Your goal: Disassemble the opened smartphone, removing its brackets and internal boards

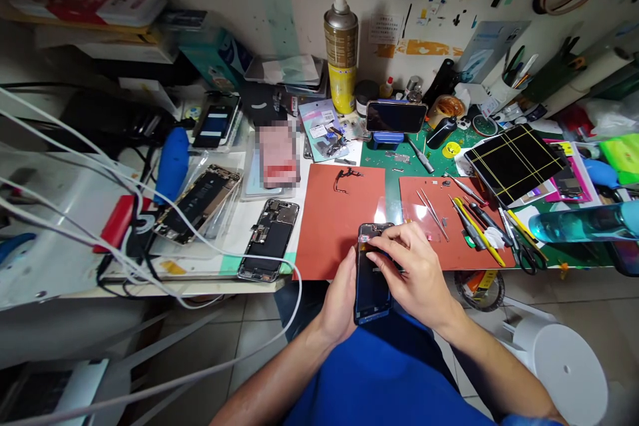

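My left hand (339, 299) is closed around the left edge of a dark phone screen panel (372, 289), held tilted over my lap at the table's front edge. My right hand (417, 266) reaches over the panel's upper part, thumb and forefinger bent close together against it. Whatever lies between those fingertips is too small to make out. A bit of copper-coloured flex shows near the panel's top. An opened phone body (269, 239) lies to the left, its battery and boards exposed. Beyond my hands, a thin black flex cable (344, 180) rests on the left brown mat (324, 226).
Tweezers (433, 214), a yellow-grey pen-like tool (476, 233) and scissors (524, 249) lie on the right brown mat (414, 190). A spray can (341, 53) stands behind. White cables (200, 239) cross the left side. A blue bottle (584, 221) lies at right.
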`<act>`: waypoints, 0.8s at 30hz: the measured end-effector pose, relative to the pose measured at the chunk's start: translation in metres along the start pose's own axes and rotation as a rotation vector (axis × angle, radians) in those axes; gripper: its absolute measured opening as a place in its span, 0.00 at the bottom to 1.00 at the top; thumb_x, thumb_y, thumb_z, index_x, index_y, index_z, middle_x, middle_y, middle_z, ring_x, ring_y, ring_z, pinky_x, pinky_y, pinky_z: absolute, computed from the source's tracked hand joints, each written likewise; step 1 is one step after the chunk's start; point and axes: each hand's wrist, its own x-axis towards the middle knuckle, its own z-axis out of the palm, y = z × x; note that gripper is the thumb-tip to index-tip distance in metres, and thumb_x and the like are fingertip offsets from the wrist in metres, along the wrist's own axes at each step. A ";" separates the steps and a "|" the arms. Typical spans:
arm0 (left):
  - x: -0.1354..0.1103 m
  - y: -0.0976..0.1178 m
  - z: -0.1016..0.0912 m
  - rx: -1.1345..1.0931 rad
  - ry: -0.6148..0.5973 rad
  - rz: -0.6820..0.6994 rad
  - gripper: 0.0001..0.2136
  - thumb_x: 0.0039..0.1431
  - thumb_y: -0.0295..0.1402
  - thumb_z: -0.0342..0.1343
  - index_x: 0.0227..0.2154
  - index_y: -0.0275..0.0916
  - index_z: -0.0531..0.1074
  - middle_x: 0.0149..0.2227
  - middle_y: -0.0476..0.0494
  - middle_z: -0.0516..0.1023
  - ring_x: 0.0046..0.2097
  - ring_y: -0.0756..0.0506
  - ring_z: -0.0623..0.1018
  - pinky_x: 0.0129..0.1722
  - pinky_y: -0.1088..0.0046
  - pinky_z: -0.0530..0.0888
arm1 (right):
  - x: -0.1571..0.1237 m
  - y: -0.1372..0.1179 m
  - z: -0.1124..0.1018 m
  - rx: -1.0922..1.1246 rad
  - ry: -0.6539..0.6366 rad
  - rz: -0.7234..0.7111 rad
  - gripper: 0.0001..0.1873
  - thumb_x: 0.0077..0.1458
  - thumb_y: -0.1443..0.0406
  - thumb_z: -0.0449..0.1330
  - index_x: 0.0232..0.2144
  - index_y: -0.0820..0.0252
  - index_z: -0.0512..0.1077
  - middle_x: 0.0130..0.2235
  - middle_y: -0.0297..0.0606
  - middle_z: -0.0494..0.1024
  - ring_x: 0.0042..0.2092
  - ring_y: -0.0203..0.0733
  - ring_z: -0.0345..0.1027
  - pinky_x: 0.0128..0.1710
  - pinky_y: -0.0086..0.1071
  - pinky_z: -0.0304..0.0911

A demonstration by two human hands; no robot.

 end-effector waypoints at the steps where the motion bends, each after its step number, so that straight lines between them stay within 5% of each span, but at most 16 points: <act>1: 0.000 0.000 0.001 0.007 0.008 0.013 0.24 0.71 0.50 0.55 0.61 0.40 0.77 0.61 0.38 0.80 0.71 0.37 0.70 0.72 0.55 0.63 | 0.000 0.000 0.001 0.008 -0.005 -0.004 0.14 0.69 0.69 0.59 0.54 0.51 0.77 0.44 0.42 0.77 0.46 0.48 0.71 0.45 0.46 0.73; 13: 0.001 -0.005 -0.001 0.064 0.072 0.071 0.20 0.70 0.48 0.57 0.56 0.42 0.80 0.64 0.43 0.78 0.74 0.40 0.63 0.75 0.60 0.58 | 0.008 0.003 -0.001 0.126 -0.036 -0.002 0.08 0.69 0.69 0.62 0.47 0.54 0.77 0.44 0.41 0.80 0.46 0.46 0.72 0.45 0.41 0.73; 18: 0.001 -0.005 -0.002 0.153 0.048 0.052 0.24 0.67 0.54 0.59 0.53 0.40 0.81 0.54 0.41 0.84 0.66 0.36 0.74 0.67 0.58 0.70 | 0.013 0.007 -0.008 0.111 -0.107 -0.058 0.06 0.69 0.71 0.60 0.42 0.58 0.76 0.41 0.40 0.80 0.43 0.44 0.69 0.43 0.38 0.68; 24: -0.001 -0.002 0.001 0.214 0.101 -0.080 0.31 0.63 0.60 0.59 0.54 0.35 0.79 0.44 0.39 0.86 0.53 0.33 0.83 0.53 0.57 0.80 | 0.014 0.018 -0.010 0.067 -0.182 -0.186 0.07 0.71 0.71 0.57 0.46 0.60 0.75 0.40 0.42 0.79 0.42 0.46 0.66 0.41 0.40 0.66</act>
